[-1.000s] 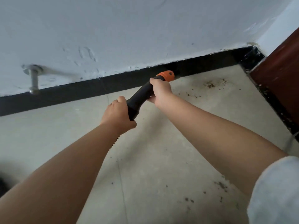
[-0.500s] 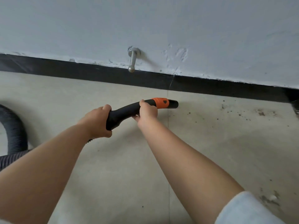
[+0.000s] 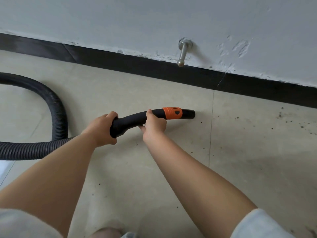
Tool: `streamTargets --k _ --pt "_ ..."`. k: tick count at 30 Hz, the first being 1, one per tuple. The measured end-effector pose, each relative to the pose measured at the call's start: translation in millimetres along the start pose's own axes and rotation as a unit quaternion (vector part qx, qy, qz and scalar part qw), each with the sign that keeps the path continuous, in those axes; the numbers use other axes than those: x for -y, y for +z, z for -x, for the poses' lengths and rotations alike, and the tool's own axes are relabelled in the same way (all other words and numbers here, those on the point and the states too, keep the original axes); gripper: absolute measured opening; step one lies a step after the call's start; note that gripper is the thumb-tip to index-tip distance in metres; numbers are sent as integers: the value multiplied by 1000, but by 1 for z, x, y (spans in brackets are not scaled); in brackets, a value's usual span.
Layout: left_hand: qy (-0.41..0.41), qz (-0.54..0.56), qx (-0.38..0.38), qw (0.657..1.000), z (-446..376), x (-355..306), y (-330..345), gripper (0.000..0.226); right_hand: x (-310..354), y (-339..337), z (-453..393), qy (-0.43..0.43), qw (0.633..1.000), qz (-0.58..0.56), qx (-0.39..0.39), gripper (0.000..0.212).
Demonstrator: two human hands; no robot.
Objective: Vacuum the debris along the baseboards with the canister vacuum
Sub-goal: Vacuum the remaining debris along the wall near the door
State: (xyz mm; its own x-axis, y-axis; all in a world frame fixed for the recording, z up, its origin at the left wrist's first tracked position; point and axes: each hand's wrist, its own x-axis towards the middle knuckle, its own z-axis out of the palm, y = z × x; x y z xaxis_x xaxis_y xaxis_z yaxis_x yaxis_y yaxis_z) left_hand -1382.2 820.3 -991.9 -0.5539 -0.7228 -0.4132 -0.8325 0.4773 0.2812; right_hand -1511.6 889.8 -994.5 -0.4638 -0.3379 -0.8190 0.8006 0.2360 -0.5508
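Left hand [image 3: 101, 130]: fingers curled round the rear end of the vacuum handle [image 3: 130, 121], thumb side up; fingertips hidden behind the black grip.

Right hand [image 3: 154, 125]: fingers wrapped round the same handle further forward, just behind the orange collar [image 3: 172, 113]; thumb on top, one fingertip showing below the grip.

Vacuum handle: black, curved, held low over the floor [image 3: 171, 169]. Short black nozzle mouth [image 3: 189, 114] points right, towards the floor tile joint [image 3: 211, 127]. Whether the mouth touches the floor cannot be told.

Hose [image 3: 56, 109]: black, ribbed, loops across the floor at left and runs under the left forearm; both ends cut off or hidden. Canister itself not in view.

Debris [image 3: 291, 119]: dark specks scattered on the floor right of the joint, near the baseboard [image 3: 154, 67], well apart from the nozzle; finer specks nearer the camera.

Baseboard: black strip, running diagonally across the frame at the foot of the white wall [image 3: 154, 19]; paint edge ragged.

Door stop [image 3: 182, 52]: metal peg with ball tip, projecting from the wall above the baseboard.

Open floor lies between nozzle and baseboard. Pale sleeves at the lower corners, blurred.
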Motion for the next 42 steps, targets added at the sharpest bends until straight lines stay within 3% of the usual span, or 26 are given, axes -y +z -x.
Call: streamTargets --k 11,24,36,42 --pt "42 -61 38 997 -9 -47 7 48 27 -39 -3 -7 999 -42 -19 45" --pt "87 -136 21 987 -26 -124 25 43 79 -100 -25 -16 998 -62 -26 38" --pt "158 -161 15 974 -38 -169 33 39 112 -135 -33 8 997 18 -79 41" --pt "160 -167 17 973 -35 -172 32 39 107 -151 -31 -4 999 -5 -47 40"
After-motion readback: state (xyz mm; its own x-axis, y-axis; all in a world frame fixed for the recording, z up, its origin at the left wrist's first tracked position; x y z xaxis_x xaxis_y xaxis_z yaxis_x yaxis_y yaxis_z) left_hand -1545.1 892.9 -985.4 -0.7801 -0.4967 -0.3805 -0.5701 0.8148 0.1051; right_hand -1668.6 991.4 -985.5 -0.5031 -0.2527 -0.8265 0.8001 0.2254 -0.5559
